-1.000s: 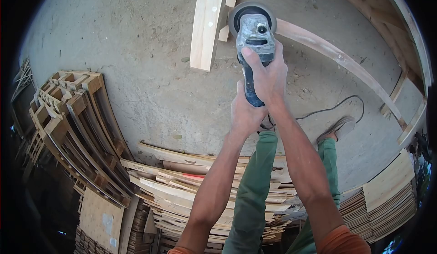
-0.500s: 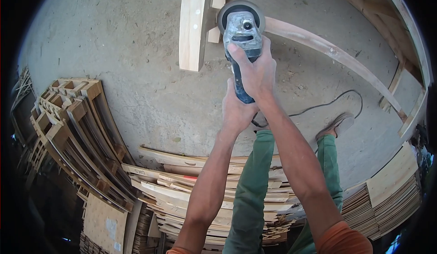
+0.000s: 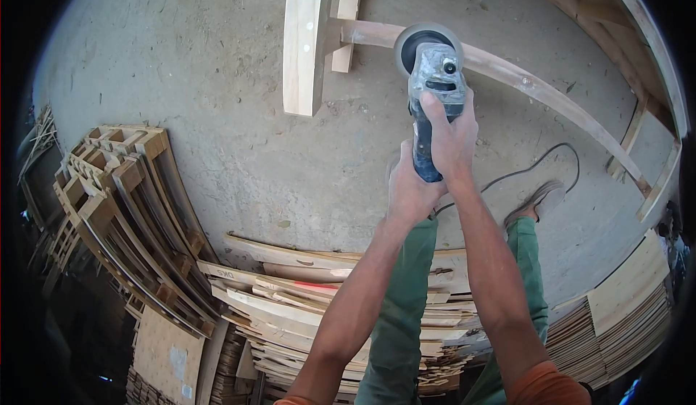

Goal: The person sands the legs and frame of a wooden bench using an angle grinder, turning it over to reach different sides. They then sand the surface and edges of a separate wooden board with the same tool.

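Note:
Both of my hands are wrapped round a dusty blue angle grinder (image 3: 438, 79) with a round disc (image 3: 404, 51) at its head. My right hand (image 3: 457, 140) grips the body just behind the head, its thumb along the top. Farther back, my left hand (image 3: 415, 187) closes on the rear end of the handle. The disc overlaps a long curved wooden rail (image 3: 525, 82), which runs from a pale upright board (image 3: 303, 50) at the left toward the right. Part of the rail is hidden under the disc and grinder.
A power cord (image 3: 533, 162) loops over the concrete floor (image 3: 217, 79) near my shoe (image 3: 536, 205). Stacked curved wooden frames (image 3: 138, 209) stand at the left. Piled wooden strips (image 3: 283, 318) lie by my legs, and stacked boards (image 3: 623, 296) at the lower right. A wooden frame (image 3: 638, 57) borders the upper right.
Both hands and the grinder have moved right and slightly toward me along the curved rail. The rail's left end, by the upright board, now shows. My grip is the same.

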`<state>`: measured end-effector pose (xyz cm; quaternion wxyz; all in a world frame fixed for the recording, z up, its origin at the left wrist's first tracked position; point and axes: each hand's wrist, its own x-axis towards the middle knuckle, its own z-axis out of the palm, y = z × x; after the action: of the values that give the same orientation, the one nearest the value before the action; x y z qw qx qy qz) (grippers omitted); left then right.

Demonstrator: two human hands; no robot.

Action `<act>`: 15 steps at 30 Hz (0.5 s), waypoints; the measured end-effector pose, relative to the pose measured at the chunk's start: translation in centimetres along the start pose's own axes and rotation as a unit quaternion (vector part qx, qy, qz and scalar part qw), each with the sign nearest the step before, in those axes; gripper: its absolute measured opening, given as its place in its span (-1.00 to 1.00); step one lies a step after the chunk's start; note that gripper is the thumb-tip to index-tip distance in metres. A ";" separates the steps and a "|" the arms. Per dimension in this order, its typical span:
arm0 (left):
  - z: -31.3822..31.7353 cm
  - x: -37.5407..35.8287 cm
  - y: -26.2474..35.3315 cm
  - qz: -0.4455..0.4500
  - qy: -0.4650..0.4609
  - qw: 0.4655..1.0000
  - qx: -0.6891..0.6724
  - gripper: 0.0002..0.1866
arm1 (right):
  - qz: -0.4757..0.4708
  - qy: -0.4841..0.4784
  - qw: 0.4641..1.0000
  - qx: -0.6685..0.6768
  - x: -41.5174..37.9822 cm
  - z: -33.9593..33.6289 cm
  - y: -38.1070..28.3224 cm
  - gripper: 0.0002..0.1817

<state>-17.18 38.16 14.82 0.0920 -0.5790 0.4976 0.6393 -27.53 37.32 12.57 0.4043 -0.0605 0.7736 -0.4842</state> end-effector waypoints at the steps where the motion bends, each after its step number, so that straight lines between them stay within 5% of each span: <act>1: -0.7 -0.1 0.4 0.002 0.016 0.999 -0.040 -0.24 | -0.009 -0.014 1.000 -0.019 0.2 0.9 -0.5 -0.15; 6: -2.4 1.1 0.0 0.046 0.067 0.995 -0.057 -0.28 | -0.023 -0.037 0.996 -0.079 1.2 3.4 -1.1 -0.18; 15: 5.1 -0.2 0.3 0.021 0.008 1.000 -0.016 -0.28 | 0.014 0.021 1.000 -0.006 0.1 -5.2 1.2 -0.15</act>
<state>-20.60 41.92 14.32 0.0650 -0.5747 0.5002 0.6445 -30.82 41.55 12.65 0.3942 -0.0424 0.7854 -0.4753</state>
